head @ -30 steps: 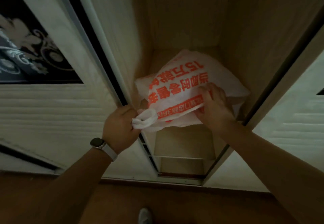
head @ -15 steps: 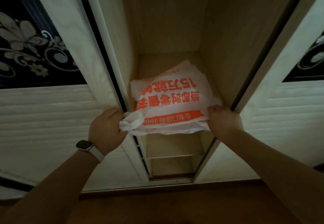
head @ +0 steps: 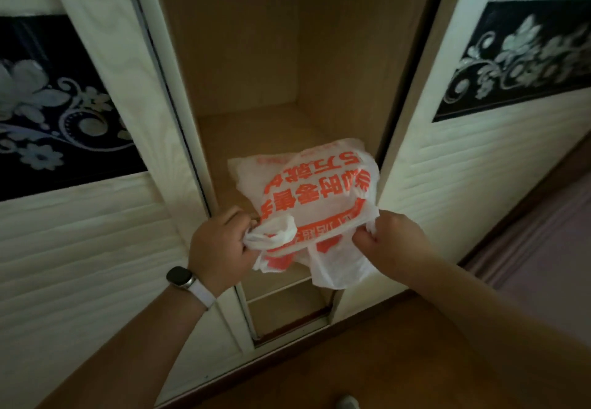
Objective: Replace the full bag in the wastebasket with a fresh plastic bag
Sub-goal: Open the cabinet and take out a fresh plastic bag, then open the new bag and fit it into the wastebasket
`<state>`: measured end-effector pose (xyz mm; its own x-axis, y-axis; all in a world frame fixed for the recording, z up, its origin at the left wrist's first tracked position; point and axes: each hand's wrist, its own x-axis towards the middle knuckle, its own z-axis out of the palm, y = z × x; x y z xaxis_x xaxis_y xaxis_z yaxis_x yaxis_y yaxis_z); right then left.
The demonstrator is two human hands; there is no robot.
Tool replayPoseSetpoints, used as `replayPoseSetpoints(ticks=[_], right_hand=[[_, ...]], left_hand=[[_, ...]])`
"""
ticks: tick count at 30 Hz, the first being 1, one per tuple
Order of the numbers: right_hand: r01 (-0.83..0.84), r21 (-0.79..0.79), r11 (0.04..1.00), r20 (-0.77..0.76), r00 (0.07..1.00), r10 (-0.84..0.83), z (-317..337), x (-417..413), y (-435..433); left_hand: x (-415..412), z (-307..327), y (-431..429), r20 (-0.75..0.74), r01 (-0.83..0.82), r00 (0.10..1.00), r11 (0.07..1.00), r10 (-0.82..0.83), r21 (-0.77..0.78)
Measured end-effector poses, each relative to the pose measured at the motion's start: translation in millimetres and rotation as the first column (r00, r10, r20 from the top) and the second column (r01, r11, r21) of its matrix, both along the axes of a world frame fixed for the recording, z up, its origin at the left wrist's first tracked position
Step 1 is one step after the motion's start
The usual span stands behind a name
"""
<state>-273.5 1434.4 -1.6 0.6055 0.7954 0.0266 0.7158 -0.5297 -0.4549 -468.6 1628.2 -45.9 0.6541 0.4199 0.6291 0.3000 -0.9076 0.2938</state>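
Note:
A white plastic bag (head: 316, 194) with orange printed characters lies at the front of a wardrobe shelf (head: 230, 133), its near part hanging over the shelf edge. My left hand (head: 220, 242), a watch on its wrist, grips the bag's twisted handle at the lower left. At the bag's lower right edge, my right hand (head: 387, 236) pinches the plastic. No wastebasket is in view.
The open wardrobe bay is narrow, flanked by a white sliding door (head: 80, 248) on the left and another white sliding door (head: 463, 184) on the right, both with dark floral panels. Lower shelves (head: 287, 309) sit beneath. Wooden floor (head: 367, 360) lies below.
Both hands have drawn the bag forward over the shelf edge. My right hand moved from on top of the bag to its right edge and now pinches it.

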Motion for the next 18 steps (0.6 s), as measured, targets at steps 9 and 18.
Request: replayPoseSetpoints(ticks=[9,18], right_hand=[[0.295,-0.061,0.954,-0.040,0.954,-0.298,-3,-29,-124],[0.529,0.074,0.845,-0.220,0.835,-0.504,-13,-20,-264]], left_hand=[[54,-21,-68,-0.017,0.347,0.936,0.930,-0.352,-0.123],[116,-18,-194,-0.038,0.497,0.863,0.860,-0.504,-0.116]])
